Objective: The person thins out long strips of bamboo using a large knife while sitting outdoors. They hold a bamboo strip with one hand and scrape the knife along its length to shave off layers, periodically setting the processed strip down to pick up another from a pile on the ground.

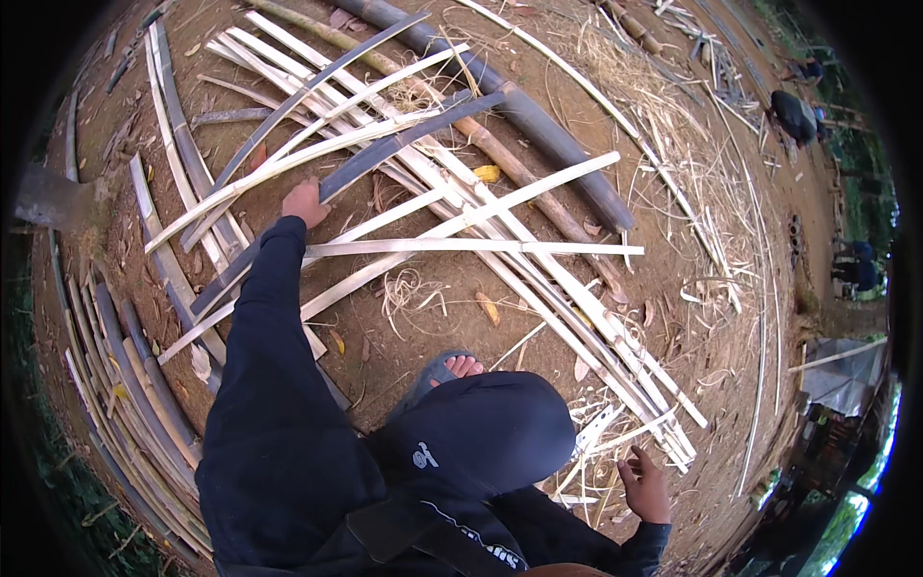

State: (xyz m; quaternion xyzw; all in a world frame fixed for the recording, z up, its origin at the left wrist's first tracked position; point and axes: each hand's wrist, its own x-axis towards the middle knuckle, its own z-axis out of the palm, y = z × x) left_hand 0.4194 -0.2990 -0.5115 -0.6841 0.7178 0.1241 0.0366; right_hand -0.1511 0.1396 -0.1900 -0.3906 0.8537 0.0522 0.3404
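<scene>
My left hand (306,202), at the end of an outstretched dark sleeve, is closed on a dark-skinned split bamboo strip (413,141). That strip slants over a loose heap of pale split bamboo strips (461,226); some cross one another beside the hand. At the lower right, my right hand (646,489) hangs beside my knee with its fingers slightly curled and apart. Nothing shows in it. Close to it are the near ends of the pale strips and a whitish flat object (596,430), partly hidden by my knee, whose kind I cannot make out.
A thick dark bamboo pole (553,130) and a thinner brown pole (519,173) lie beyond the heap. More bamboo lengths (144,375) lie at the left. Curly shavings (663,135) litter the brown ground to the right. People (796,115) are at the far right. My sandalled foot (433,380) is near the heap.
</scene>
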